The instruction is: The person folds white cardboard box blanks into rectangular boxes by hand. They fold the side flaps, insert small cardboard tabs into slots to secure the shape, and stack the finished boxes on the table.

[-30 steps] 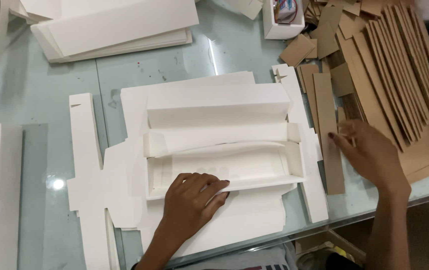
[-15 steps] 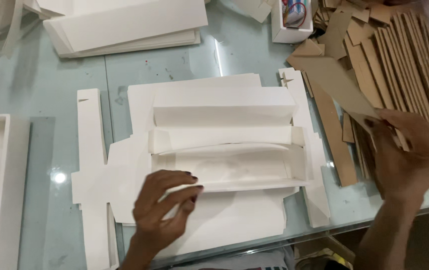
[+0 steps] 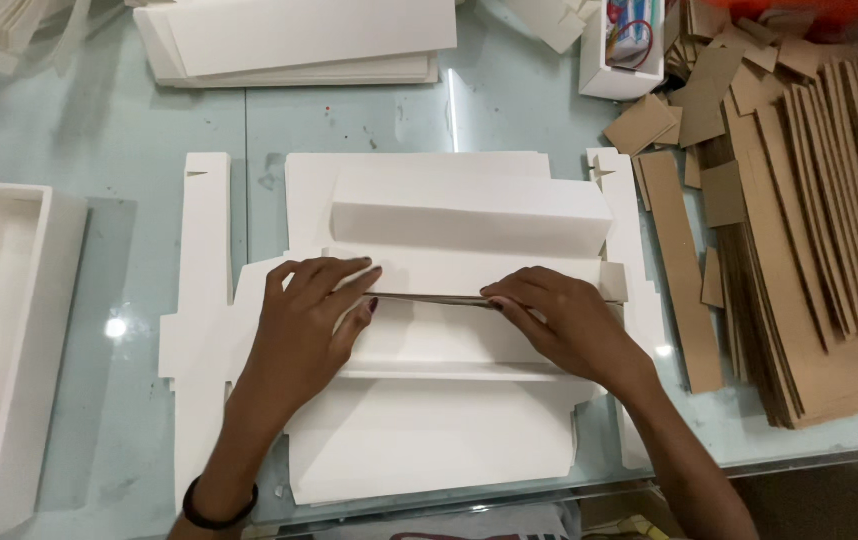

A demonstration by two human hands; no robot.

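A white die-cut cardboard box blank (image 3: 469,215) lies partly folded on the glass table (image 3: 119,120) in front of me. My left hand (image 3: 304,320) presses on its middle fold, fingertips curled over the flap's edge. My right hand (image 3: 569,325) rests on the same fold further right. Its fingers pinch the end of a thin brown cardboard strip (image 3: 429,297). The strip shows only as a dark edge running between my two hands. A black band (image 3: 214,510) circles my left wrist.
A big pile of brown cardboard strips (image 3: 809,250) fills the right side, with one loose strip (image 3: 679,270) beside the blank. A finished white tray (image 3: 9,330) stands at the left edge. White sheets (image 3: 299,40) and a small white box (image 3: 624,45) sit at the back.
My right hand has left the brown pile and come onto the blank's middle fold with a brown strip. My left hand has slid up from the lower panel to that fold.
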